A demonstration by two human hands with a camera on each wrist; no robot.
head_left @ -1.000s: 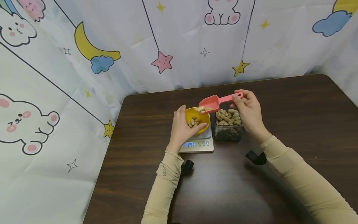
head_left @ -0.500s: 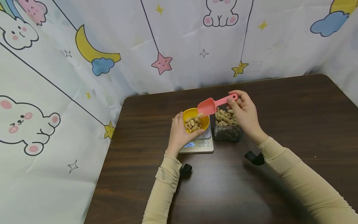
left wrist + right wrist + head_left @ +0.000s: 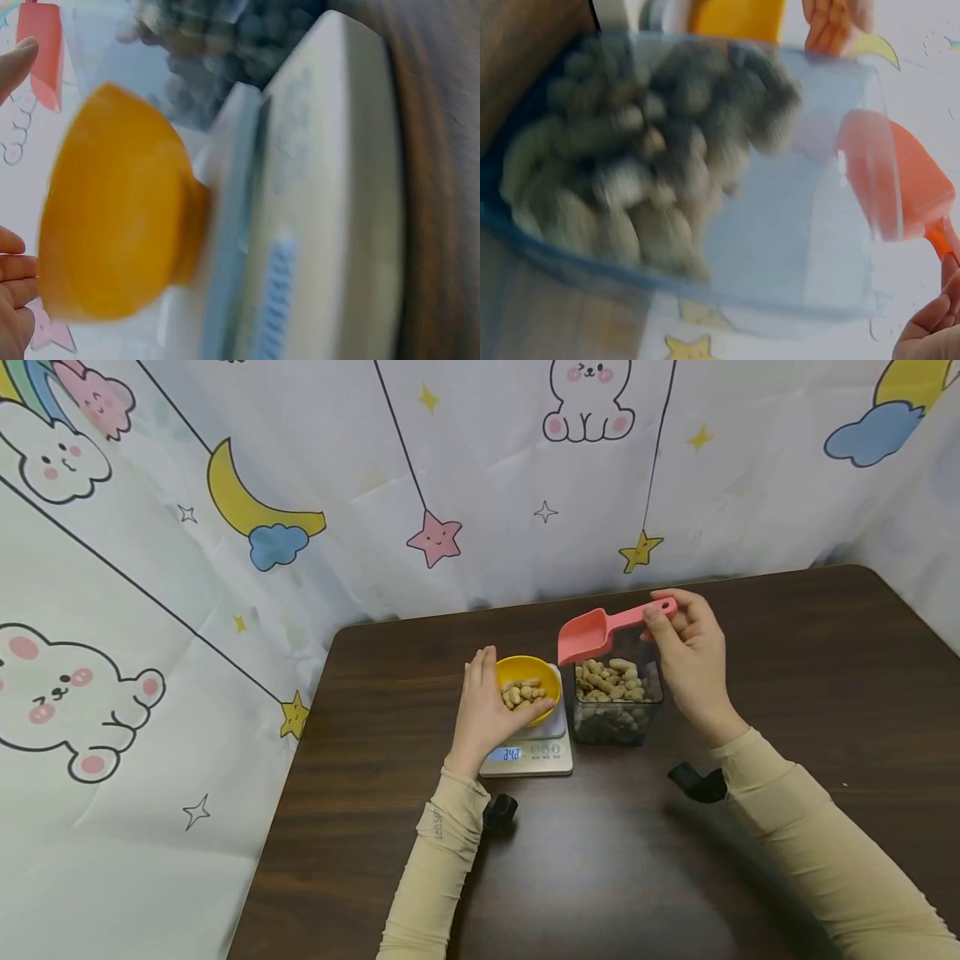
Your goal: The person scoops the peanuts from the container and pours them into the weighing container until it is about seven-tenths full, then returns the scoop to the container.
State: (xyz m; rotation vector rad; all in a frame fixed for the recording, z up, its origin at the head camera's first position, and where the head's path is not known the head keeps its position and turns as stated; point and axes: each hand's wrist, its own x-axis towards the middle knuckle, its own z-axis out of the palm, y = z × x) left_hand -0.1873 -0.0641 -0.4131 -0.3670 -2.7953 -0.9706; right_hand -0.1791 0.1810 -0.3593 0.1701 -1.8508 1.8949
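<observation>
A yellow bowl (image 3: 552, 675) with shelled-looking edges of light peanuts (image 3: 519, 695) inside stands on a kitchen scale (image 3: 536, 766) with a lit display. My left hand (image 3: 483, 710) spreads around the bowl, fingers on its left side and thumb over the near rim. In the left wrist view the fingers (image 3: 16, 279) reach the bowl's edge, while the thumb stands apart from it. My right hand (image 3: 693, 664) pinches the handle of a pink scoop (image 3: 588, 637), raised over the back of a clear peanut container (image 3: 611, 727). No peanuts show in the scoop.
The container, holding many peanuts (image 3: 622, 180), stands just right of the scale on a dark wooden table (image 3: 600, 868). Behind and to the left hangs a pale curtain (image 3: 495, 460) with cartoon figures. Black wrist mounts (image 3: 697, 783) project beneath both forearms.
Peanuts have slid from the scoop into the bowl. The right hand then moved the scoop right and away from the bowl. The left hand stays around the bowl.
</observation>
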